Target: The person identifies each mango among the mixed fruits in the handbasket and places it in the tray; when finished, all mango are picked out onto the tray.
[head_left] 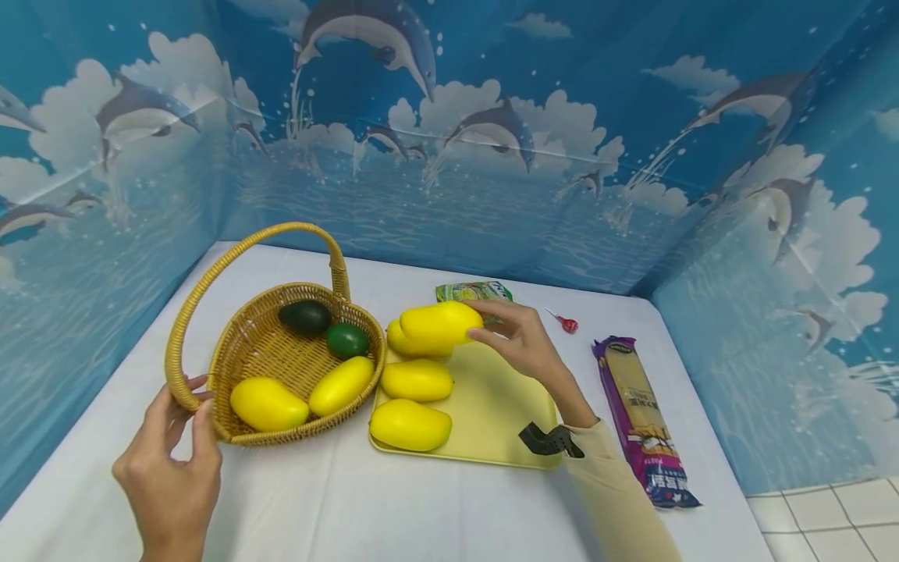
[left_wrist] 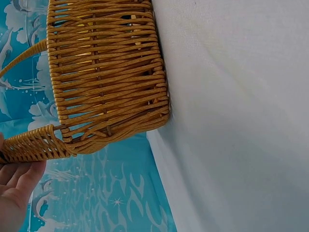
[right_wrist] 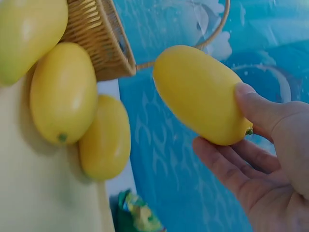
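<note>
My right hand (head_left: 520,339) pinches a yellow mango (right_wrist: 198,94) at its stem end, between thumb and fingers. In the head view this mango is above the back of a yellow tray (head_left: 499,406), partly covering another mango (head_left: 403,339) there. Two more mangoes, a middle one (head_left: 417,380) and a front one (head_left: 410,425), lie along the tray's left side. With thumb and fingers, my left hand (head_left: 172,468) holds the lower left end of the handle of a wicker basket (left_wrist: 106,72). Inside sit two mangoes (head_left: 269,404) and two dark green avocados (head_left: 347,341).
Behind the tray lies a green packet (head_left: 472,291), partly hidden by the right hand. A red lollipop (head_left: 567,323) rests further right. A purple pasta bag (head_left: 642,421) lies along the right of the white-covered table (head_left: 337,507). Dolphin-print curtains (head_left: 449,203) surround the table's back and sides.
</note>
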The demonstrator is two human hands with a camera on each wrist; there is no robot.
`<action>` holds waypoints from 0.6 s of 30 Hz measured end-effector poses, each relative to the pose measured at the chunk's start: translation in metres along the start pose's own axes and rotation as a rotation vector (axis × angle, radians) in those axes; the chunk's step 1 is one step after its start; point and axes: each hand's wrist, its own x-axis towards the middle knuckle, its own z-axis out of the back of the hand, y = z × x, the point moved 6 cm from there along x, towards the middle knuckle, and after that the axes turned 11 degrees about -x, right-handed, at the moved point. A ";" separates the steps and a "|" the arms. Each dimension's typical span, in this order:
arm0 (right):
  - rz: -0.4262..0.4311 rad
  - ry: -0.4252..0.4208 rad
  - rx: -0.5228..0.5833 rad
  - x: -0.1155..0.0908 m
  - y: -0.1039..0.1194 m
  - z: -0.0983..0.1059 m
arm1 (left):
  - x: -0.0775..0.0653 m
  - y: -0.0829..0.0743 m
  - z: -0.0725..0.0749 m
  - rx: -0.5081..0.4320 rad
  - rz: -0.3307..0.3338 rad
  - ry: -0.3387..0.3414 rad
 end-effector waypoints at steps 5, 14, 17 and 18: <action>-0.084 -0.035 -0.013 -0.026 -0.024 0.015 | -0.001 0.001 0.000 -0.003 -0.001 -0.021; -0.235 -0.069 -0.085 -0.062 -0.068 0.030 | 0.000 0.000 0.001 0.011 0.000 0.012; -0.278 -0.053 -0.060 -0.069 -0.080 0.031 | 0.001 -0.001 0.001 0.003 -0.004 -0.001; -0.293 -0.051 -0.054 -0.071 -0.084 0.031 | 0.000 -0.001 0.001 0.003 -0.003 0.001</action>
